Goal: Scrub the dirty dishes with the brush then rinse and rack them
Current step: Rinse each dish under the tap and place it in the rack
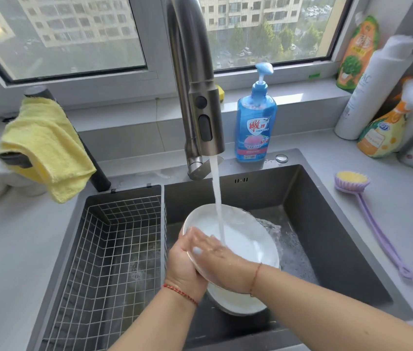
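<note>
Under the faucet [195,79], my left hand [182,264] is gripping the white plate [246,244] by its rim; my right hand [215,252] is pressing flat-fingered on its face, with the brush [367,214] lying well right.

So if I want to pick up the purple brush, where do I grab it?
Grab the brush by the middle of its long thin handle, reaching down from above. It lies flat on the counter right of the sink, bristles up, with the head at the far end and the loop nearest you. The handle is slim enough for your fingers to wrap around.
</note>
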